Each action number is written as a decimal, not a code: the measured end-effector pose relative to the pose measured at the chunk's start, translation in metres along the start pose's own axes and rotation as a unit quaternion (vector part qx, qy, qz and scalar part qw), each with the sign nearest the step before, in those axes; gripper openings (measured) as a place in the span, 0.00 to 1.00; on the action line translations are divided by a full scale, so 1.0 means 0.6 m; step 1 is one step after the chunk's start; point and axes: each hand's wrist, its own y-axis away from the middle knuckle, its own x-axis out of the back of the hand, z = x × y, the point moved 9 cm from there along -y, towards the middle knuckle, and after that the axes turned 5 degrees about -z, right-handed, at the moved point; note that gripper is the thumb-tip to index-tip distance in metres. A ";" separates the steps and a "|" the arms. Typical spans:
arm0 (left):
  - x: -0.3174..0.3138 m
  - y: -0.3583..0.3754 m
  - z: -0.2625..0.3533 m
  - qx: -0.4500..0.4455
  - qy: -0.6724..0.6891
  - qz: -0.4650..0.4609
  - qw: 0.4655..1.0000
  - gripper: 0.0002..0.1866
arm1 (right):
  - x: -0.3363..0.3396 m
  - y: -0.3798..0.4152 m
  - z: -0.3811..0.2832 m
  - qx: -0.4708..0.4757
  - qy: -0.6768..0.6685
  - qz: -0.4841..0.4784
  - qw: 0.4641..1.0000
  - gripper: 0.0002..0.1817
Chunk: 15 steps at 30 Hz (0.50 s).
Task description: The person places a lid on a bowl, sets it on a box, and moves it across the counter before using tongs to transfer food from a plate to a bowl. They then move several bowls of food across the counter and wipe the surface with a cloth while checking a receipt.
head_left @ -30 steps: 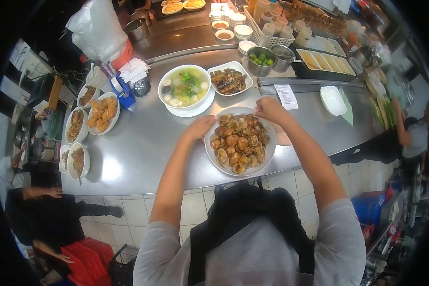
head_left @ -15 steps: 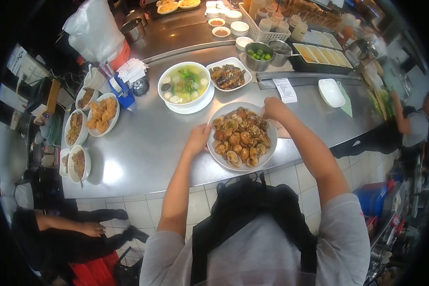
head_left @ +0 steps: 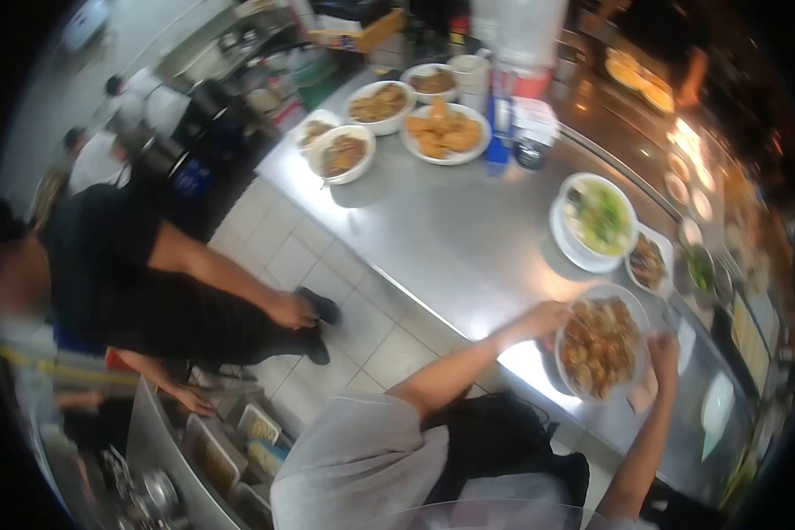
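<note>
The view is blurred and bent at the edges, so small details are hard to read. The far right end of the steel counter (head_left: 468, 238) fades into dark glare, and the dishes there are only smudges. The person's own body fills the bottom of the frame, in a grey shirt with a black apron.

The plate of clams (head_left: 601, 346) sits on the counter near its front edge, between the two hands. The left hand (head_left: 546, 316) is at the plate's left rim, fingers curled onto it, apparently gripping the edge. The right hand (head_left: 663, 350) is at the right rim, touching it; whether its fingers close on the rim cannot be told through the blur.

Just beyond the plate stand a bowl of soup (head_left: 598, 219) on a white saucer and a small dish (head_left: 649, 262) of dark food. Farther left along the counter are a plate of fried pieces (head_left: 446, 132) and several bowls. A person in black (head_left: 141, 283) bends over on the tiled floor at left.
</note>
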 end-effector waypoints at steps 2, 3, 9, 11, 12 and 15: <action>0.012 0.002 -0.002 0.007 0.035 0.017 0.999 0.19 | -0.006 -0.018 -0.019 -0.013 -0.003 -0.036 0.999 0.11; -0.002 -0.003 -0.008 0.015 0.073 0.007 0.997 0.18 | -0.012 -0.026 -0.020 0.001 0.017 -0.044 0.999 0.11; -0.004 -0.004 -0.022 0.023 0.082 0.010 0.996 0.18 | -0.020 -0.032 0.013 -0.050 0.061 -0.115 0.990 0.13; -0.005 -0.008 -0.025 0.024 0.048 -0.012 0.998 0.17 | 0.017 -0.015 0.005 -0.084 -0.018 -0.133 0.987 0.15; -0.005 -0.012 -0.045 0.057 0.067 -0.029 0.996 0.18 | 0.025 -0.008 0.015 -0.107 -0.072 -0.140 0.982 0.13; -0.016 -0.003 -0.027 0.076 0.140 -0.012 0.987 0.21 | 0.046 0.013 0.015 -0.145 -0.123 -0.130 0.973 0.12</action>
